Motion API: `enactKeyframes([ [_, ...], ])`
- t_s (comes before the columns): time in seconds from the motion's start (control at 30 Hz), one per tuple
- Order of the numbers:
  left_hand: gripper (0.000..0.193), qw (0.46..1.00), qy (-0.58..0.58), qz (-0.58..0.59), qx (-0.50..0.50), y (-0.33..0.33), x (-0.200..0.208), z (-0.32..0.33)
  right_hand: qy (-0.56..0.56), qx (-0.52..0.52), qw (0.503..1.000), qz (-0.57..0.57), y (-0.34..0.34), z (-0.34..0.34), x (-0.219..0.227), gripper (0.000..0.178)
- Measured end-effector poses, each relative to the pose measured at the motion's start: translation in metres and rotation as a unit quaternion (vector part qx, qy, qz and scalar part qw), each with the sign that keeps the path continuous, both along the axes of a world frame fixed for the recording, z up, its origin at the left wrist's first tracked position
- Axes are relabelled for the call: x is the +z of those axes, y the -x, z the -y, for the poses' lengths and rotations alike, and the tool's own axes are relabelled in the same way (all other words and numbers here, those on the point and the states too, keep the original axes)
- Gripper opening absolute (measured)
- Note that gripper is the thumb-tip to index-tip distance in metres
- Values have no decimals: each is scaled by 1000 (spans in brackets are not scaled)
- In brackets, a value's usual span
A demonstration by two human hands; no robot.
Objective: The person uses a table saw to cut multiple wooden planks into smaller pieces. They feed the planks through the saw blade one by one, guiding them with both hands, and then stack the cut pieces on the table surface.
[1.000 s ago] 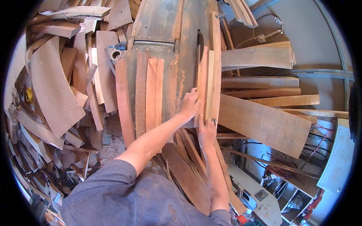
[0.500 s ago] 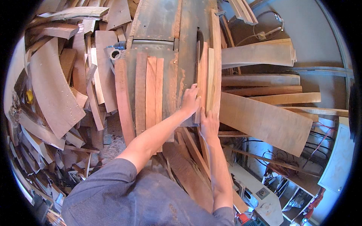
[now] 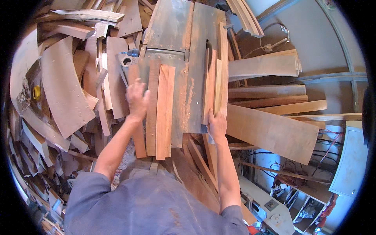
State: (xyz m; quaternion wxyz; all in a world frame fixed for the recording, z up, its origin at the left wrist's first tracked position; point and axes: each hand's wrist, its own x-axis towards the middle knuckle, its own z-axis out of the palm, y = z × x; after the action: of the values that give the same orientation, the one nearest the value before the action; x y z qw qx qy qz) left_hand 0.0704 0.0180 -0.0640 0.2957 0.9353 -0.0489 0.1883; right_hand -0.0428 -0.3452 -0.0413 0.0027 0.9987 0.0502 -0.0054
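Observation:
My left hand (image 3: 137,100) is over the leftmost reddish wood strip (image 3: 138,137), its fingers spread; whether it touches the strip I cannot tell. Several similar strips (image 3: 162,113) lie side by side just right of it on the metal machine table (image 3: 172,21). My right hand (image 3: 217,124) is closed on the near end of a long wood strip (image 3: 212,80). That strip runs along a wooden fence (image 3: 223,58), with a paler narrow strip (image 3: 217,86) between them. At its far end a dark slot (image 3: 208,46) shows in the table.
Offcuts and curved boards (image 3: 64,90) are heaped on the left. A blue-tipped tool (image 3: 133,52) and a metal ring (image 3: 126,61) sit at the table's left edge. Wide boards (image 3: 274,131) jut out on the right. Below them are cables and a grey cabinet (image 3: 266,203).
My left hand has left the strip by the fence and moved left to the leftmost strip, its fingers spreading. My right hand stays at the near end by the fence. The view has shifted slightly.

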Motion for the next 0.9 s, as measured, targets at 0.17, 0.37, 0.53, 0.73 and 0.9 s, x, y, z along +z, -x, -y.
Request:
enactKeyframes([
  [0.17,61,993,-53,-82,70,-6,-29,-39,31,-2,999,8,-10,7,-12,74],
  [0.37,57,992,-54,-89,70,-1,-33,-28,37,-4,999,0,-16,6,-15,82],
  [0.53,52,992,-57,-76,78,-1,-31,-24,40,-12,999,-16,-27,5,-10,70],
  [0.73,51,993,-58,-74,76,-3,-32,-26,38,-11,999,-7,-38,5,-9,71],
  [0.9,52,993,-44,-84,73,-3,-27,-25,26,-9,1000,-1,-47,7,-10,70],
])
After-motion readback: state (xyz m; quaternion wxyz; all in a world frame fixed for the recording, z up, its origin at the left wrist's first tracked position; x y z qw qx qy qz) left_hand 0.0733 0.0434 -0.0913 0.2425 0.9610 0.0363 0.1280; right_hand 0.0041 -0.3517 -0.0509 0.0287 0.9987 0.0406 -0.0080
